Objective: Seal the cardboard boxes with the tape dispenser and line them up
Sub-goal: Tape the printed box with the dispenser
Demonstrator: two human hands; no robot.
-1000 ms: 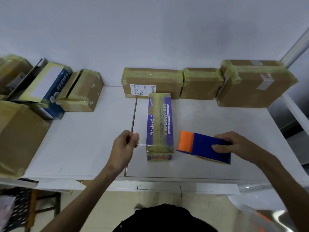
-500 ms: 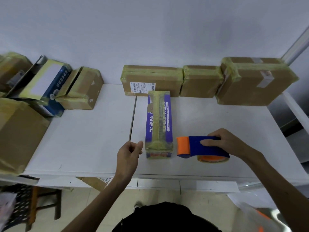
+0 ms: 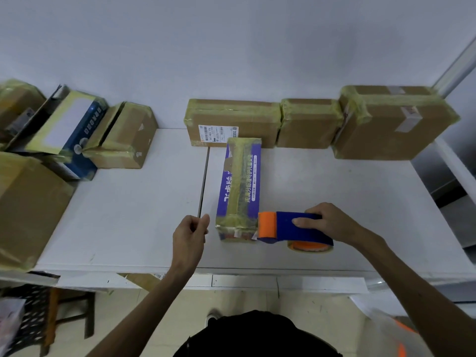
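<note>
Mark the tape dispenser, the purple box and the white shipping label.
tape dispenser (image 3: 284,226), head view, on its blue body beside the orange end.
purple box (image 3: 239,186), head view, on the tape strip along its top.
shipping label (image 3: 217,132), head view, on the label's middle.

The long box (image 3: 239,189) lies lengthwise on the surface (image 3: 128,215) straight ahead of me, its far end just in front of the left box (image 3: 231,119) of the back row. That row runs along the wall: left box, middle box (image 3: 307,123), right box (image 3: 391,122), side by side. The tape dispenser (image 3: 293,228) sits against the long box's near right corner, under my right grip (image 3: 327,222). My left grip (image 3: 190,233) is just left of that same end. Far left there's a cluster of boxes (image 3: 126,135), with a large box (image 3: 28,207) nearest me.
</note>
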